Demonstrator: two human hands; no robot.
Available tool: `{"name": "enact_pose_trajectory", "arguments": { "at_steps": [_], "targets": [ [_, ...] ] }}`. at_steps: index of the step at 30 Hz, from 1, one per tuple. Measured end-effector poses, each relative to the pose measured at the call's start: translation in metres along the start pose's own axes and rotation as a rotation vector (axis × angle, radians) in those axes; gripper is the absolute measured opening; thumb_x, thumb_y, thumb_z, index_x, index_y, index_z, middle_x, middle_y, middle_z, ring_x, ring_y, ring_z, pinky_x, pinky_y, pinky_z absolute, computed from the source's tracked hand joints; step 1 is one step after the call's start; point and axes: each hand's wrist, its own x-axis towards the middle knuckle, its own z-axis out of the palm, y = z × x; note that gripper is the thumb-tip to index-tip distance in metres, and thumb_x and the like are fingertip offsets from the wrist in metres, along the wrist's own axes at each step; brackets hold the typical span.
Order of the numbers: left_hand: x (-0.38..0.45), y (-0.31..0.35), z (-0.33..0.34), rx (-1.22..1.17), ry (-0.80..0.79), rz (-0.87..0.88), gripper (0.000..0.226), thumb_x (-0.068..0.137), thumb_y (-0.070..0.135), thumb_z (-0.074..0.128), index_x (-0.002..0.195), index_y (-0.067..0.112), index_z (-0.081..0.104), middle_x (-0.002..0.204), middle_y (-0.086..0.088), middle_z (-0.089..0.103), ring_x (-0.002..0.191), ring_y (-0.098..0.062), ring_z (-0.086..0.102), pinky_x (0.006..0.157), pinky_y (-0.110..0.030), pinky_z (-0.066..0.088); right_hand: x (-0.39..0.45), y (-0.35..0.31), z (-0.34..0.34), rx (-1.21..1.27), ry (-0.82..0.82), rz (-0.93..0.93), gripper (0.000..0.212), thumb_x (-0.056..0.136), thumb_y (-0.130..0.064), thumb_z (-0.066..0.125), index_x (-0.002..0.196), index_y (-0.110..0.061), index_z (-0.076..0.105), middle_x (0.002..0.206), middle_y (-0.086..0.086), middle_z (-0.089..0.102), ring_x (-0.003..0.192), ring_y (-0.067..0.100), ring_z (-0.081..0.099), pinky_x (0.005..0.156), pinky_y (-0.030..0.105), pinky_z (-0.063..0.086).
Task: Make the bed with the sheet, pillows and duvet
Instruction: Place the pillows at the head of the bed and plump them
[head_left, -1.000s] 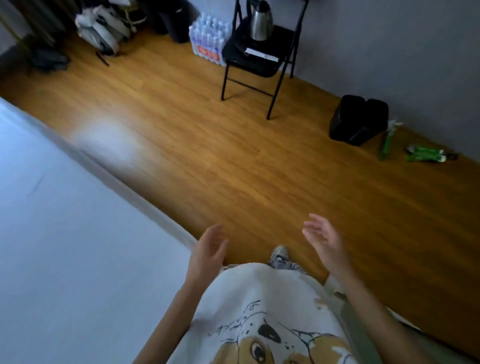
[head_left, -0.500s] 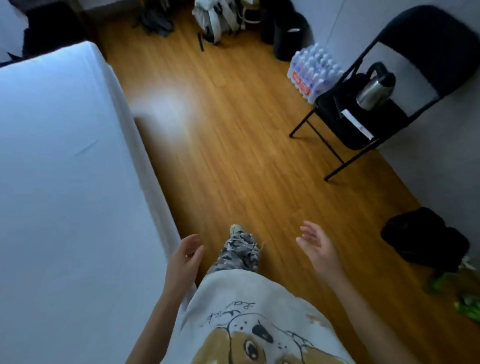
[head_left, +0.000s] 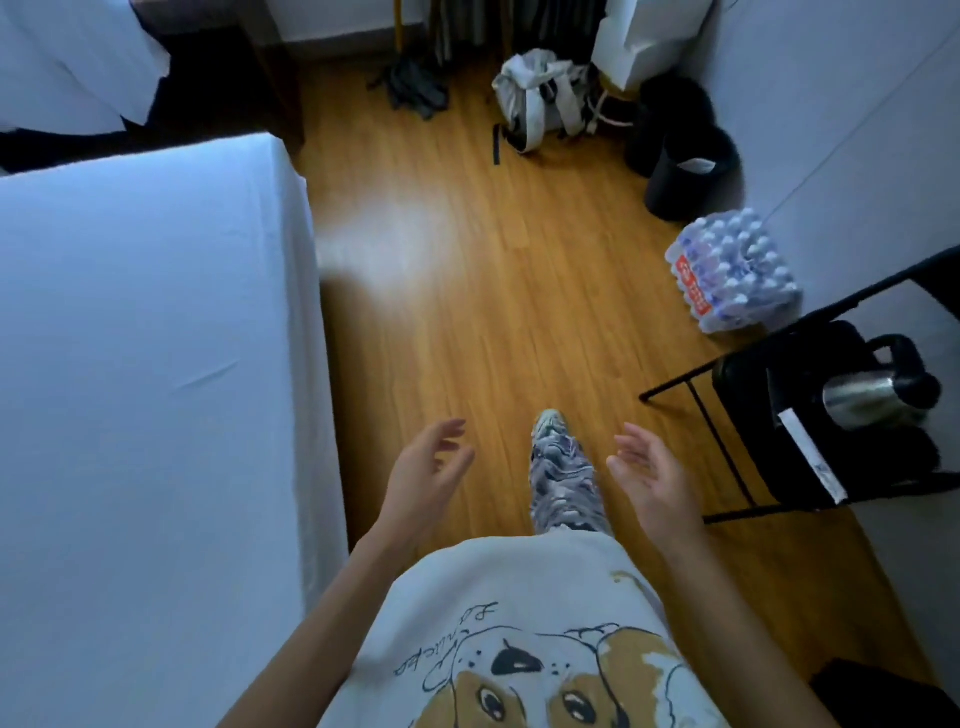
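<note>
Sheet (head_left: 145, 374) laid smooth over bed. Pillows, duvet not seen placed. Left hand (head_left: 423, 480), right hand (head_left: 652, 480): fingers relaxed, nothing held.

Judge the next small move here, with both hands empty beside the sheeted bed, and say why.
Probably keep walking toward the far end: both the left hand and right hand hang open, the sheet lies flat, and white bedding waits beyond it.

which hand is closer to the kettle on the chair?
Right. The right hand hangs open in the air just left of the black chair that holds the kettle. The left hand is farther away, beyond the person's leg, beside the bed.
</note>
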Motion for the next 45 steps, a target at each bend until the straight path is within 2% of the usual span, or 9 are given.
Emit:
{"name": "enact_pose_trajectory", "arguments": {
  "at_steps": [2,7,14,19,23,30,35,39,45],
  "targets": [
    [0.052,0.01,0.001,-0.014,0.051,-0.026,0.032,0.094,0.025,0.061,0.126,0.023,0.057,0.115,0.009,0.062,0.102,-0.007,0.06,0.084,-0.02,0.053,0.068,-0.015,0.0,-0.001,-0.057,-0.019,0.04,0.09,-0.031,0.064,0.126,-0.04,0.048,0.117,-0.021,0.057,0.108,-0.008,0.053,0.087,0.016,0.044],
    [0.169,0.048,-0.014,-0.038,0.204,-0.129,0.033,0.093,0.023,0.062,0.126,0.02,0.057,0.114,0.007,0.063,0.1,-0.007,0.061,0.08,-0.014,0.05,0.231,-0.087,-0.004,-0.013,-0.193,-0.063,0.039,0.091,-0.027,0.064,0.124,-0.037,0.047,0.117,-0.013,0.057,0.11,0.003,0.054,0.09,0.024,0.044],
    [0.306,0.079,-0.072,-0.053,0.373,-0.195,0.035,0.093,0.022,0.062,0.128,0.02,0.057,0.111,0.011,0.061,0.096,0.002,0.06,0.074,-0.009,0.047,0.41,-0.211,0.03,-0.091,-0.373,-0.174,0.037,0.092,-0.026,0.062,0.126,-0.032,0.048,0.112,-0.017,0.059,0.101,-0.005,0.057,0.075,0.01,0.046],
    [0.408,0.057,-0.135,-0.162,0.484,-0.25,0.029,0.092,0.03,0.063,0.12,0.036,0.056,0.106,0.024,0.062,0.099,0.008,0.059,0.072,-0.009,0.049,0.519,-0.278,0.105,-0.162,-0.477,-0.198,0.039,0.092,-0.027,0.062,0.128,-0.033,0.046,0.112,-0.016,0.059,0.102,-0.005,0.057,0.075,0.01,0.048],
    [0.505,0.037,-0.204,-0.243,0.505,-0.298,0.031,0.092,0.023,0.065,0.122,0.025,0.059,0.108,0.015,0.064,0.095,0.002,0.061,0.081,-0.02,0.052,0.598,-0.34,0.181,-0.206,-0.504,-0.221,0.039,0.093,-0.027,0.061,0.129,-0.032,0.045,0.115,-0.012,0.059,0.106,0.003,0.056,0.076,0.014,0.047],
    [0.653,0.047,-0.359,-0.208,0.474,-0.248,0.033,0.092,0.013,0.064,0.125,0.015,0.06,0.113,0.004,0.063,0.09,0.008,0.057,0.073,-0.003,0.043,0.706,-0.465,0.29,-0.23,-0.528,-0.274,0.044,0.092,-0.03,0.063,0.133,-0.03,0.047,0.115,-0.015,0.059,0.106,0.0,0.057,0.082,0.017,0.048],
    [0.75,0.046,-0.452,-0.167,0.52,-0.244,0.035,0.093,0.022,0.063,0.127,0.019,0.058,0.117,0.01,0.06,0.102,-0.008,0.06,0.086,-0.024,0.052,0.791,-0.523,0.363,-0.292,-0.554,-0.305,0.042,0.091,-0.028,0.064,0.13,-0.031,0.048,0.113,-0.015,0.059,0.106,-0.001,0.055,0.084,0.017,0.046],
    [0.82,0.024,-0.501,-0.173,0.591,-0.322,0.03,0.093,0.026,0.063,0.123,0.027,0.056,0.116,0.013,0.059,0.099,-0.007,0.06,0.081,-0.016,0.05,0.872,-0.564,0.426,-0.333,-0.609,-0.341,0.042,0.089,-0.03,0.066,0.126,-0.039,0.046,0.11,-0.02,0.059,0.101,-0.009,0.055,0.076,0.008,0.045],
    [0.929,-0.014,-0.579,-0.239,0.719,-0.497,0.03,0.094,0.018,0.061,0.122,0.028,0.056,0.116,0.007,0.062,0.105,-0.011,0.06,0.089,-0.03,0.053,1.025,-0.641,0.534,-0.386,-0.715,-0.383,0.043,0.089,-0.041,0.063,0.128,-0.041,0.046,0.112,-0.025,0.057,0.104,-0.01,0.054,0.081,0.012,0.044]
  ]
}}
